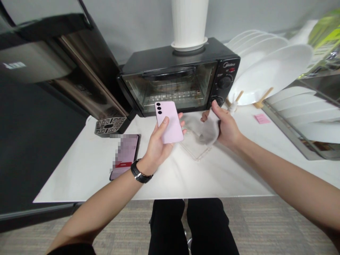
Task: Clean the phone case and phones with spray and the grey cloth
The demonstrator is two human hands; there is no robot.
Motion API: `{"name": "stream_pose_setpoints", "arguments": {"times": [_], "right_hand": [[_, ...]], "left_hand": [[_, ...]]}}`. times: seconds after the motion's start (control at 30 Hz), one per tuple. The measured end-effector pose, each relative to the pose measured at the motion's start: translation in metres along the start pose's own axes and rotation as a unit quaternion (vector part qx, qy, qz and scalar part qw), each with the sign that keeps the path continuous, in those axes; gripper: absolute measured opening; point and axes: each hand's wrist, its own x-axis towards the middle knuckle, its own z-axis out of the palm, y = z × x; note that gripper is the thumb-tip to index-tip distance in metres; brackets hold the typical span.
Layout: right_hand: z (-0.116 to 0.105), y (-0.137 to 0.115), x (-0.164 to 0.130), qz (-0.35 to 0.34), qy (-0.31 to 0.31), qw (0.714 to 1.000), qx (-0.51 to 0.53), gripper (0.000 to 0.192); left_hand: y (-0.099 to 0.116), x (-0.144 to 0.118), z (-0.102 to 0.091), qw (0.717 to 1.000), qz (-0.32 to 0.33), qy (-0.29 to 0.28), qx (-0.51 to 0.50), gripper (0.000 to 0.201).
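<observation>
Left hand: the left hand (156, 147), a black watch (140, 173) on its wrist, grips the pink phone (170, 122) by its long edges, thumb on one side and fingers curled round the other, camera side up and tilted.
Right hand: the right hand (225, 127) pinches a grey cloth (203, 129) between thumb and fingers; the cloth hangs just beside the phone's right edge.
Phone: held above the tabletop, between the two hands; it is not resting on anything.
How the phone handles: likely light, rigid, smooth-backed and so slippery; the lenses and the hidden screen look like the fragile parts. The edge grip seems the safest hold.
How the cloth handles: soft, limp and light; it takes any pinch.
Below the hands: a clear phone case (195, 150) lies flat on the white table (87, 166), under the cloth.
Left of the left hand: a second phone (124, 156) lies screen-up on the table.
Beyond the hands: a black toaster oven (180, 79), with white plates (268, 67) in a rack to its right.
</observation>
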Motion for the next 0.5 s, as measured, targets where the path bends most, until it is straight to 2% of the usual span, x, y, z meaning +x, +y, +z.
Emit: {"name": "stream_pose_setpoints", "arguments": {"times": [0.1, 0.23, 0.43, 0.5], "right_hand": [[0.003, -0.0051, -0.0027, 0.03, -0.015, 0.999, 0.035, 0.059], [0.0071, -0.008, -0.0026, 0.132, -0.005, 0.986, 0.104, 0.048], [0.0081, -0.0039, 0.0007, 0.241, 0.0, 0.956, 0.167, 0.036], [0.0087, -0.0022, 0.0001, 0.251, 0.004, 0.952, 0.177, 0.035]], "left_hand": [[-0.0019, -0.0002, 0.0001, 0.999, -0.035, -0.011, -0.003, 0.048], [-0.004, -0.001, 0.001, 0.996, -0.081, -0.024, -0.023, 0.043], [-0.002, -0.0025, 0.0028, 0.994, -0.1, -0.031, -0.043, 0.046], [-0.0018, -0.0032, 0.0033, 0.994, -0.101, -0.033, -0.042, 0.045]]}}
